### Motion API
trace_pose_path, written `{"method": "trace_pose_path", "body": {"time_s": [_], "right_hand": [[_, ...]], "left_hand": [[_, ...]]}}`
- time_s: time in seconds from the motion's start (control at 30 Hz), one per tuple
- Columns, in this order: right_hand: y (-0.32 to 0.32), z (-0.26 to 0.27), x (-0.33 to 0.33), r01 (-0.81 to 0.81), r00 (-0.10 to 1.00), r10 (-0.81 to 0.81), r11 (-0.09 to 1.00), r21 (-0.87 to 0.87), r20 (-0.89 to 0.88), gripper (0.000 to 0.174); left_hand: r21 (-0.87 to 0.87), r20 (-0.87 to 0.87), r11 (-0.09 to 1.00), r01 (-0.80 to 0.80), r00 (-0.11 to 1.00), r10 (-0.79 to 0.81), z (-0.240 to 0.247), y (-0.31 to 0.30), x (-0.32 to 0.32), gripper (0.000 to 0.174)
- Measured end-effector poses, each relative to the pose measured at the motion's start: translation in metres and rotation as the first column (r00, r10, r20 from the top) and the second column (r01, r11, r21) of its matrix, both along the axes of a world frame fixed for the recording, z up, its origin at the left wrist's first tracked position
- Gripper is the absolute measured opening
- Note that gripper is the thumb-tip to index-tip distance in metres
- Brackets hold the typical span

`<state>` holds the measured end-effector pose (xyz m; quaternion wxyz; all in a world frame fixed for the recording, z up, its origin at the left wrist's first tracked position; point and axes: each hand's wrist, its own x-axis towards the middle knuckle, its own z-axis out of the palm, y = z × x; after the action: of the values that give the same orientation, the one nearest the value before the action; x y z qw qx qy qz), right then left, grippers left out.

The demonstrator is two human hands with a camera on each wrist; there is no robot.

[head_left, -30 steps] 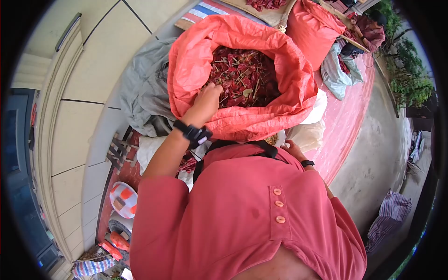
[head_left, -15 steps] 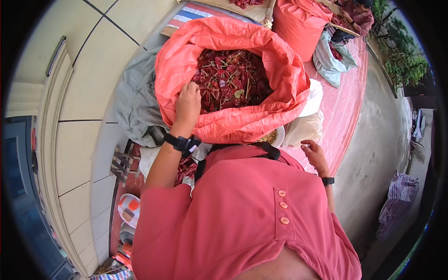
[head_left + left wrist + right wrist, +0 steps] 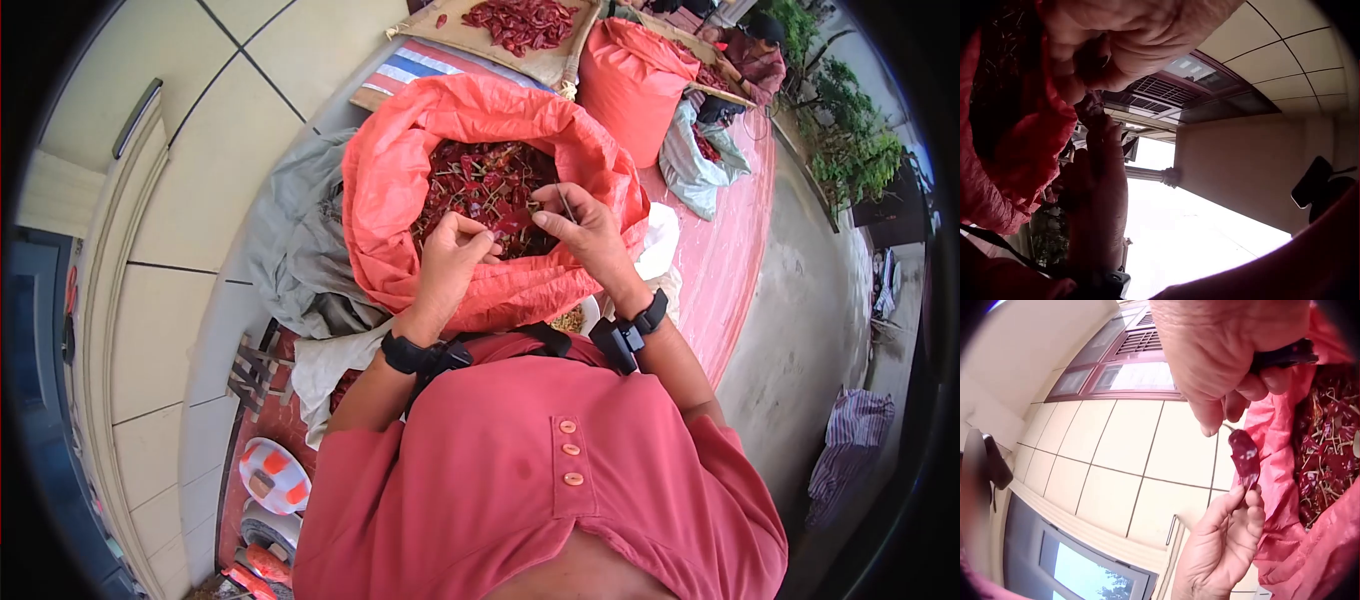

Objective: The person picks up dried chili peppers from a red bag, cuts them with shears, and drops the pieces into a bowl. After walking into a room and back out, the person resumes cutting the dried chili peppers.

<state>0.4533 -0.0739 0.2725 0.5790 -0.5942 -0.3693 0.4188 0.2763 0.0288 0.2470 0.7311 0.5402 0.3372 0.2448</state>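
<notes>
My left hand (image 3: 452, 262) pinches a dried red chili (image 3: 1246, 461) by its lower end, between thumb and fingers. Facing it, my right hand (image 3: 592, 238) holds slim, dark scissors (image 3: 567, 203) in curled fingers; their pointed tips show in the left wrist view. In the right wrist view its fingertips are right at the chili's stem end. Both hands are over the near side of an open red woven sack (image 3: 470, 295), its rim rolled outward. Inside lie dried red chilies (image 3: 470, 180) with pale stems.
Behind the sack, more chilies lie on a woven tray (image 3: 450, 35). A second red sack (image 3: 625, 95) and a pale sack (image 3: 705, 180) stand back right, near another person (image 3: 755, 65). Grey sacking (image 3: 300, 230) lies left; a patterned basin (image 3: 273, 475) sits lower left.
My left hand has come off the sack's left rim, moving right, and now pinches a chili. The right hand has risen from beside my body to meet it over the sack.
</notes>
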Motion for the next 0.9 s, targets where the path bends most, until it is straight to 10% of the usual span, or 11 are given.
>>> {"method": "trace_pose_path", "body": {"time_s": [0.1,0.2,0.33,0.5,0.6,0.9], "right_hand": [[0.009,-0.013,-0.005,0.009,1.0,-0.01,0.998,0.056,0.006,0.012],[0.01,-0.016,-0.006,-0.037,0.967,0.012,0.995,0.092,0.256,0.007],[0.01,0.007,-0.014,-0.159,0.862,0.088,0.982,0.103,0.499,0.011],[0.0,0.021,-0.025,-0.162,0.603,-0.081,0.962,0.221,0.794,0.011],[-0.004,0.019,-0.03,-0.017,0.999,0.01,0.99,0.139,0.049,0.007],[-0.01,0.021,-0.03,-0.074,0.795,0.072,0.997,0.022,-0.602,0.008]], "left_hand": [[0.029,0.003,0.999,0.036,0.999,-0.036,-0.001,-0.004,-0.005,0.018],[0.485,-0.065,0.867,0.112,0.994,-0.092,-0.026,-0.001,-0.004,0.024],[0.146,0.021,0.877,0.457,0.885,-0.465,0.03,0.008,-0.003,0.023],[0.506,-0.158,0.777,0.374,0.926,-0.343,0.01,-0.004,0.007,0.027],[0.515,-0.156,0.777,0.361,0.932,-0.328,0.023,-0.012,0.006,0.028],[0.789,-0.084,0.577,0.211,0.967,-0.239,0.014,-0.015,0.004,0.025]]}}
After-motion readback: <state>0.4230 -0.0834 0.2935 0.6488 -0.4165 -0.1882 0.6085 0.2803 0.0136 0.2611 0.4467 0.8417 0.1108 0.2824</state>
